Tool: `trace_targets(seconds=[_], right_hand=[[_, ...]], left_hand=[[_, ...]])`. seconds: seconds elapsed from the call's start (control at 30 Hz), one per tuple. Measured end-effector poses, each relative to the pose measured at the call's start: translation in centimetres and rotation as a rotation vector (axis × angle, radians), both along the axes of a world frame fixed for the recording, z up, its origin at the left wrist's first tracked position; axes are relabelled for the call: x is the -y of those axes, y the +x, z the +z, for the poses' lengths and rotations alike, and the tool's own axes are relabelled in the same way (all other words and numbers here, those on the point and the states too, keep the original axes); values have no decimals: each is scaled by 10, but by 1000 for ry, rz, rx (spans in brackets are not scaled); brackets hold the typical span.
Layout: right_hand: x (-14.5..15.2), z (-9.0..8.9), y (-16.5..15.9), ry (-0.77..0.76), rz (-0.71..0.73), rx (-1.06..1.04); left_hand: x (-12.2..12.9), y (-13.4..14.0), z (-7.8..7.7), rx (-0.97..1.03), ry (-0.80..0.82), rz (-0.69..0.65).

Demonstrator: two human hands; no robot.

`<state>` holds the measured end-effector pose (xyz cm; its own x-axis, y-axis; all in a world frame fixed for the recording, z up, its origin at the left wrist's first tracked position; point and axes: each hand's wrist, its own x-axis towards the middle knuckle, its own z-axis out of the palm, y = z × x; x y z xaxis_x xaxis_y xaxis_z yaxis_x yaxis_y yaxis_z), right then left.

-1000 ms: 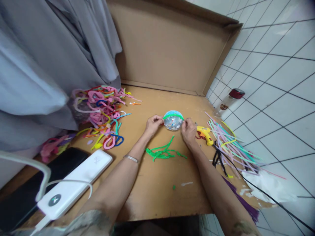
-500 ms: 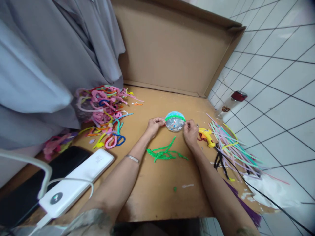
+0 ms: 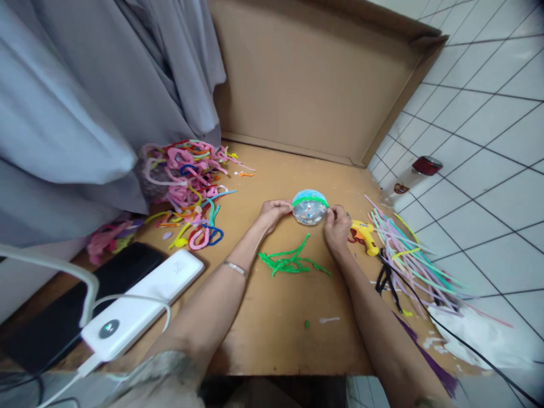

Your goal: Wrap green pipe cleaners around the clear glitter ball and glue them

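Observation:
A round object [image 3: 310, 214], light blue on top and grey with coloured specks below, rests on the table. Across its near side runs a green pipe cleaner [image 3: 309, 199]. My left hand [image 3: 275, 212] pinches the strip's left end at the object's edge, fingers closed. On the other side, the fingertips of my right hand [image 3: 339, 226] are closed on its right end. Whether the fingers also press on the round object is hard to see. Closer to me lies a loose bunch of green pipe cleaners [image 3: 287, 263].
A yellow glue gun [image 3: 364, 237] lies right of my right hand, beside pastel pipe cleaners [image 3: 402, 255]. At left are a tangled pipe cleaner heap [image 3: 185, 175], a white power bank [image 3: 144, 303] and a black phone-like slab [image 3: 123, 272]. Cardboard [image 3: 310, 85] stands behind; a red-capped bottle [image 3: 410, 181] is at right.
The whole view has shifted slightly, so everything sits a little farther right. Both hands stay at the round object's sides; the left fingers look somewhat straighter.

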<state>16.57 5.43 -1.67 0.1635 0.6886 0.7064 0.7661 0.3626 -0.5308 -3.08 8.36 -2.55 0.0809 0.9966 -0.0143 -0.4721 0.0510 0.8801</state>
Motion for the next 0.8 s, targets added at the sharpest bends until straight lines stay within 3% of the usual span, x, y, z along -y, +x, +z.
trace_targets(seconds=[0.27,0.8], right_hand=[[0,-1,0,27,-4,63],[1,-5,-1,37,33,118]], left_hand=[[-2,-2,0,-4,-36,4],[3,-3,0,-13,51,2]])
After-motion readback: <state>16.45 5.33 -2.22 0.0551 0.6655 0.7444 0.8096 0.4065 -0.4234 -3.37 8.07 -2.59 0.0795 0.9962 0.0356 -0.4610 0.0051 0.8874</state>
